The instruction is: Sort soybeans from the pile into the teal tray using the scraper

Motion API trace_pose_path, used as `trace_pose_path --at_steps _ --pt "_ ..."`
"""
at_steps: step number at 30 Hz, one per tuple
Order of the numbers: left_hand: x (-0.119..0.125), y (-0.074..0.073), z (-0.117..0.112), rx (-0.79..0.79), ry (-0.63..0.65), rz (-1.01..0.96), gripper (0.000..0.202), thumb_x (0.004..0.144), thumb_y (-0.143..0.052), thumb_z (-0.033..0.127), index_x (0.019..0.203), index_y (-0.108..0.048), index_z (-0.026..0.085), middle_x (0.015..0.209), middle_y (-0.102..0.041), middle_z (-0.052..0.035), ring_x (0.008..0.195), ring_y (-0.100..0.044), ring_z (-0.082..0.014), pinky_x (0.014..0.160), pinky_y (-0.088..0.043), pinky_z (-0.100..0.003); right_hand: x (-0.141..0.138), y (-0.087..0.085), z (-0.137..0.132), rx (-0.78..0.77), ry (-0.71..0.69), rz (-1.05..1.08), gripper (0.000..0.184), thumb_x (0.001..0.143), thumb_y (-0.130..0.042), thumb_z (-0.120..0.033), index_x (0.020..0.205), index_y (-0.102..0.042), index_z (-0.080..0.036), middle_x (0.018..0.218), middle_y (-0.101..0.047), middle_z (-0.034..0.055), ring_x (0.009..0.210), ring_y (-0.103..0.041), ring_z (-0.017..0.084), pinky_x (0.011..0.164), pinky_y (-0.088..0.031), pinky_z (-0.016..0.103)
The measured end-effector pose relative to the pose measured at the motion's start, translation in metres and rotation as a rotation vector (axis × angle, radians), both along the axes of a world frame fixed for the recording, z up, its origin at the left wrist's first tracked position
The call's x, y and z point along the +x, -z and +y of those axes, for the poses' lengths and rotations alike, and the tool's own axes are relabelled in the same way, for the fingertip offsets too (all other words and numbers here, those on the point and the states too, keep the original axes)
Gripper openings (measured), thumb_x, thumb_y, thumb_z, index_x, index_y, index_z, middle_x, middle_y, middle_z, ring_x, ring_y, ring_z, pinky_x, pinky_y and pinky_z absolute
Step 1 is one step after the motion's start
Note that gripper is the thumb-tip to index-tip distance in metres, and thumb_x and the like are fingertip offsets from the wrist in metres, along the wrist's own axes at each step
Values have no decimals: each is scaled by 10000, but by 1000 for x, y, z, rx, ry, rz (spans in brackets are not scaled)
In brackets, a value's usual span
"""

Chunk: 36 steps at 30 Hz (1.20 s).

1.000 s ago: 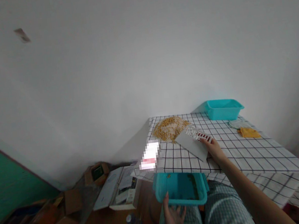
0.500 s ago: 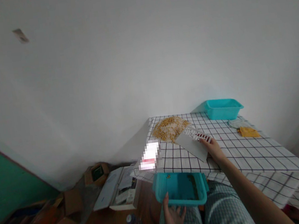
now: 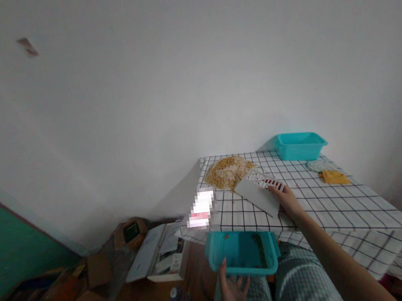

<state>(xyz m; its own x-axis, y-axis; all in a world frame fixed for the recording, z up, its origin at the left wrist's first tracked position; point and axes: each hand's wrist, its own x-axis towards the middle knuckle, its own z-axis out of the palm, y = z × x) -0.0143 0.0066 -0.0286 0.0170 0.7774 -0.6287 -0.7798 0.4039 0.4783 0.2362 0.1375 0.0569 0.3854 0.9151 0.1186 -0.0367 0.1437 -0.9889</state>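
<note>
Teal plastic tray [image 3: 241, 255], shallow and rectangular, hangs just below the near edge of the tabletop [image 3: 340, 211], over the person's lap. The left hand [image 3: 233, 294] grips its near rim, with the fingers closed around the edge. A few grains lie inside it.

The tabletop is covered in a white cloth with a black grid. A loose pile of yellow grains [image 3: 227, 171] is spread near its far left corner. Just beside the pile, towards the near edge, the right hand [image 3: 285, 200] pinches a white card [image 3: 257, 193] by its right end, where red stripes show. The card is tilted, and its far end reaches the edge of the pile.

The card looks thin, light and only fairly stiff. It is likely to bend if pushed hard, so a hold near the middle of its long edge would keep it flatter than a hold at one end. The tray looks rigid, light and smooth. Held at one rim it may tip as weight gathers in it, and a hand under its base would steady it. The grains are small and roll easily.

A second teal tub [image 3: 300, 145] stands at the far right corner. A yellow cloth [image 3: 335, 178] lies near the right edge. A blurred-out patch [image 3: 201, 209] sits at the left edge. Cardboard boxes [image 3: 155, 256] lie on the floor.
</note>
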Motion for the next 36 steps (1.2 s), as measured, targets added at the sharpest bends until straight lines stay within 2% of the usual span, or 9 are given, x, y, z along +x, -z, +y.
trace_pose_path --at_steps 9,16,26,31,36 --pt "-2 8 2 -3 -5 25 735 644 -594 579 1304 -359 360 1389 -423 -48 1035 -565 -279 756 -486 -384 0 0 0 2 -29 -15 377 710 -638 -405 994 -665 -159 926 -719 77 803 -670 249 635 -525 310" --pt "-3 4 3 -16 -29 30 738 648 -599 550 1316 -343 370 1400 -406 -39 1021 -565 -276 745 -482 -387 1 3 2 -7 -18 -56 345 713 -636 -411 950 -677 -163 897 -722 77 791 -672 255 628 -526 317" --pt "-7 -2 7 -14 -8 28 650 677 -573 537 1277 -379 381 1362 -446 -7 1030 -568 -253 755 -479 -366 -6 -7 -8 -73 -153 -106 347 731 -634 -411 946 -673 -141 845 -722 90 716 -670 239 552 -516 292" --pt "-10 -1 9 -9 12 39 682 662 -588 551 1280 -376 354 1341 -463 -39 1031 -568 -271 751 -481 -370 -11 -14 -14 -97 -227 -69 300 741 -644 -406 918 -676 -166 849 -722 79 700 -669 218 542 -511 271" --pt "-11 0 13 -30 18 53 698 669 -580 547 1297 -359 339 1363 -438 -49 1019 -568 -272 728 -482 -370 -11 -13 -14 -101 -350 -80 320 757 -629 -419 955 -671 -171 873 -719 76 689 -661 197 552 -503 260"
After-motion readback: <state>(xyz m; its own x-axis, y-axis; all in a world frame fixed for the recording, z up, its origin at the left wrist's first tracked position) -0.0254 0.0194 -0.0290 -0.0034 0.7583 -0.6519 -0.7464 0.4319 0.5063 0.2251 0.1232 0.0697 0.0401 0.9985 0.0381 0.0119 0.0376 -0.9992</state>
